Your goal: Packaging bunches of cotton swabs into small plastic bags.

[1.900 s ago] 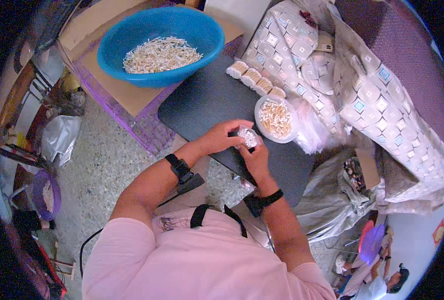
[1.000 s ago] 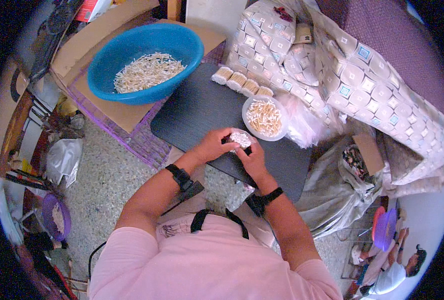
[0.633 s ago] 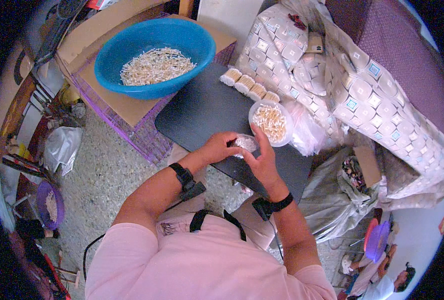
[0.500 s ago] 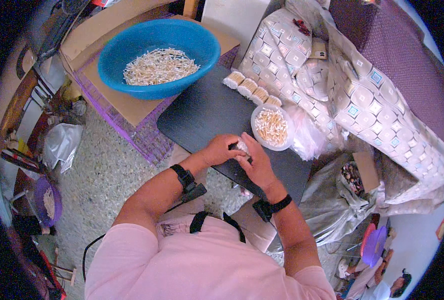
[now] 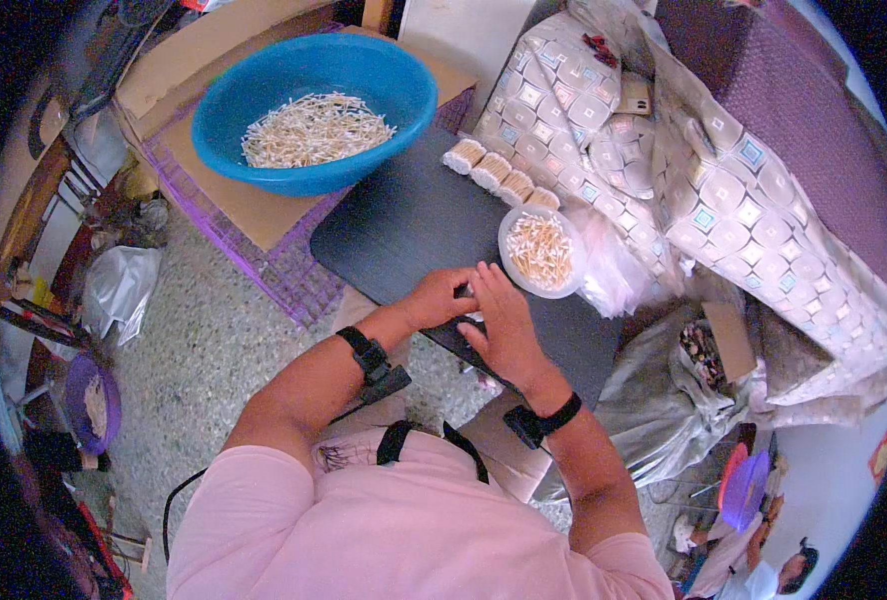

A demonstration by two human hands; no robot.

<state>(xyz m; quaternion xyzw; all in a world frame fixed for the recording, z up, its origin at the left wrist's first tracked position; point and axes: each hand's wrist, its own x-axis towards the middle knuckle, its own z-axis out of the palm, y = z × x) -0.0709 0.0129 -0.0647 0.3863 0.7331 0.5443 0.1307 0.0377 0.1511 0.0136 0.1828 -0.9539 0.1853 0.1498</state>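
Note:
My left hand is closed round a bundle of cotton swabs, held over the near edge of the dark board. Only a little of its white end shows between my hands. Against the bundle's right side lies my right hand, fingers stretched out and thumb apart, covering most of it. Just beyond my right fingers stands a round white tub holding loose cotton swabs. Past the tub, several swab bundles lie in a row along the board's far edge.
A large blue basin of loose swabs rests on cardboard at the far left. The dark board lies before me. Right of the tub is a clear plastic bag, near patterned fabric. A person sits at the lower right.
My right hand has straightened its fingers and moved over the bundle, hiding the white swab tips seen before. My left hand keeps its hold in nearly the same place.

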